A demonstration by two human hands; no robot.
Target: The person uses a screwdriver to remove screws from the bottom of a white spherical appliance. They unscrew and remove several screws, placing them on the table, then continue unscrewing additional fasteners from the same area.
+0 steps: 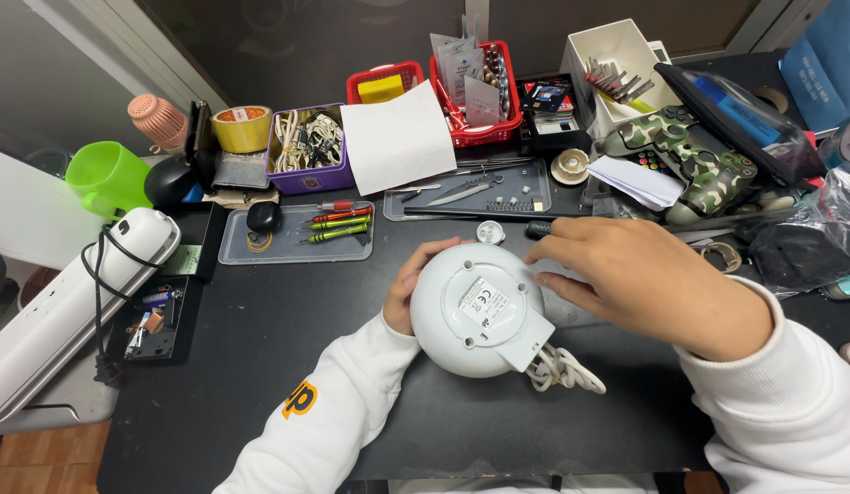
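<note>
Two hands worked on a round white appliance base (480, 309) that lay upside down on the black worktop (260, 366), its flat underside with a label facing up. The left hand (408, 291) cupped the base's left edge, fingers curled around the rim and mostly hidden behind it. The right hand (649, 279) rested over the upper right rim, fingers loosely bent and touching the edge, pinching nothing that could be seen. A coiled white cord (564, 368) came out from under the base's lower right side.

Just behind the base sat a small white round cap (490, 232). Farther back lay a clear tray (295, 240) holding red and green screwdrivers (338, 223), and a grey tray (468, 191) with tweezers. A camouflage game controller (690, 151) lay to the right, near a white sheet of paper (398, 135) and red baskets (475, 91). At left stood a green cup (107, 177) and a roll of yellow tape (242, 127).
</note>
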